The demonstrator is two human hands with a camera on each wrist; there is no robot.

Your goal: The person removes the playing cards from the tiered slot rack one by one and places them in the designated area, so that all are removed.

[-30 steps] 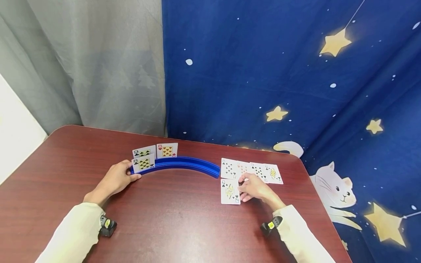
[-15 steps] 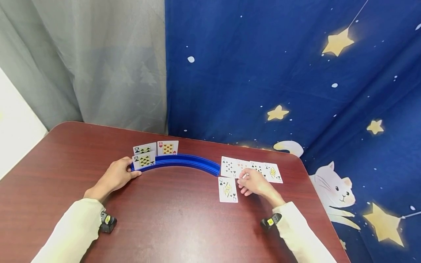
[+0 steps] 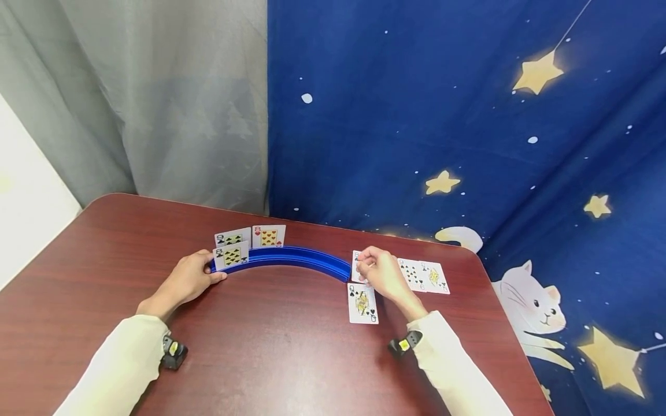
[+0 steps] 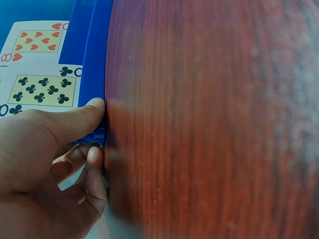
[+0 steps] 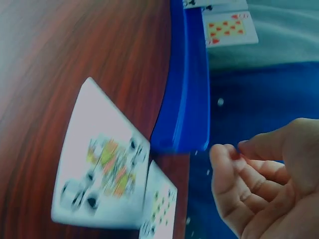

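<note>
My left hand [image 3: 184, 280] pinches the left end of a curved blue card holder [image 3: 299, 256], thumb on its front in the left wrist view. Standing in the holder near this hand are an eight of clubs [image 3: 231, 256], another club card [image 3: 232, 237] behind it and an eight of hearts [image 3: 268, 236]. My right hand [image 3: 385, 274] hovers over a row of face-up cards, fingers loosely curled, nothing visible between them in the right wrist view. It partly covers a spade card [image 3: 356, 274] by the holder's right end. Below lies a queen of spades [image 3: 362, 304].
Further right in the row lie a black-suit number card [image 3: 411, 274] and a black queen [image 3: 434, 277]. The brown table [image 3: 270, 358] ends at a back edge with grey [image 3: 192, 115] and blue [image 3: 354, 144] curtains behind.
My right hand has let go of the queen of spades, which lies flat, and has moved up and left over the spade card. My left hand keeps its hold on the card holder.
</note>
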